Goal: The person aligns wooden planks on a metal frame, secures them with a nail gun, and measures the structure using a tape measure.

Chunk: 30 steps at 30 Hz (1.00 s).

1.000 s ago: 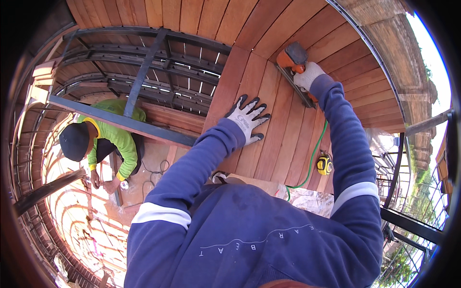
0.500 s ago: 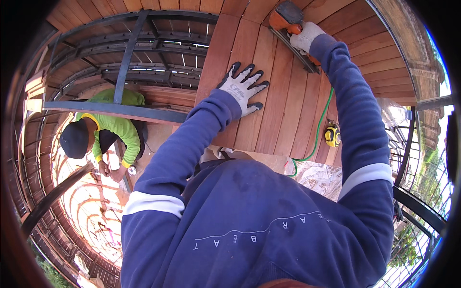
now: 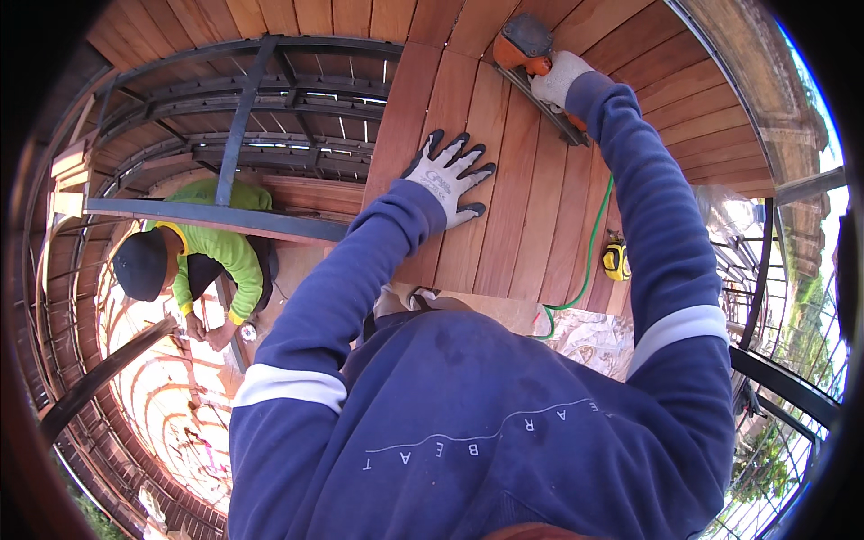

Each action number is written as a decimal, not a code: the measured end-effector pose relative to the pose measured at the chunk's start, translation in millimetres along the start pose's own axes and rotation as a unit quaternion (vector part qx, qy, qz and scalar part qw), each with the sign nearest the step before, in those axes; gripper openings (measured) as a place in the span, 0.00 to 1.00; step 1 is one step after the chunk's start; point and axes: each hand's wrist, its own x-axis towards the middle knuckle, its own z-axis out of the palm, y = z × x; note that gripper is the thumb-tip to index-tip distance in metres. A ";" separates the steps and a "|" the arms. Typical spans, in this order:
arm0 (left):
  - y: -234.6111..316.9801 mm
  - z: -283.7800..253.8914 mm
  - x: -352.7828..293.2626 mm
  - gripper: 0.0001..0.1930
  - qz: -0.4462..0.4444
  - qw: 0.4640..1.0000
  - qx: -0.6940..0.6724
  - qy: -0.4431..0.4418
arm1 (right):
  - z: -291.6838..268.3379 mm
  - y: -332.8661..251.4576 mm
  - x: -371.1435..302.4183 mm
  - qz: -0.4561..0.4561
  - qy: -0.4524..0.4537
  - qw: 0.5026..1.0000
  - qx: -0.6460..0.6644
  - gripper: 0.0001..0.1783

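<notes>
Down at the far left, on a lower level, a co-worker (image 3: 202, 261) in a lime-green shirt and dark cap bends over pale boards, both hands busy near the floor; what those hands hold is too small to tell. Above this person runs a dark steel beam (image 3: 216, 216), part of a bare metal frame (image 3: 270, 117) whose open bars sit just left of the reddish wooden decking (image 3: 531, 207).

Toward the middle, the left hand (image 3: 447, 177), in a grey glove with black fingertips, lies flat on the deck boards with its fingers (image 3: 435, 145) spread wide and the palm pressed down; it grips nothing. Its blue sleeve, banded with white, rises from the lower edge.

Further right and farther up the boards, the right hand (image 3: 558, 79), also gloved in grey, is wrapped around the handle of an orange-and-black power tool (image 3: 526, 49). The fingers are curled tight around the grip. The tool's long dark base rests on the decking, slanting down to the right. A green hose (image 3: 589, 261) trails from beneath that arm along the boards toward the person's body. Just right of the hose, a yellow-and-black tape measure (image 3: 616, 258) lies on the decking, partly hidden by the right sleeve. At the far right stands a dark metal railing (image 3: 774, 306).
</notes>
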 end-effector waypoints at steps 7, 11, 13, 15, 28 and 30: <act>-1.1 2.0 -1.3 0.36 0.000 1.000 0.005 0.001 | -2.0 -9.7 -13.4 -0.001 0.033 0.999 0.034 0.24; 2.0 0.6 -1.0 0.37 0.004 1.000 0.019 -0.010 | -7.6 -3.8 -25.0 -0.009 0.040 0.997 0.070 0.23; 0.2 2.4 -0.1 0.37 0.005 1.000 0.017 -0.010 | -7.6 3.9 -25.8 0.010 0.026 0.983 0.181 0.22; -2.1 6.4 -1.1 0.37 0.004 1.000 0.014 0.003 | -15.1 -9.4 -30.2 -0.009 0.026 0.986 0.167 0.21; -1.8 4.4 -2.9 0.37 0.003 1.000 -0.003 -0.001 | -1.0 -52.8 0.3 -0.040 0.022 0.999 0.015 0.24; -1.4 2.7 -2.8 0.37 0.002 1.000 -0.007 -0.004 | 1.1 -53.6 6.1 -0.039 0.032 0.998 0.027 0.24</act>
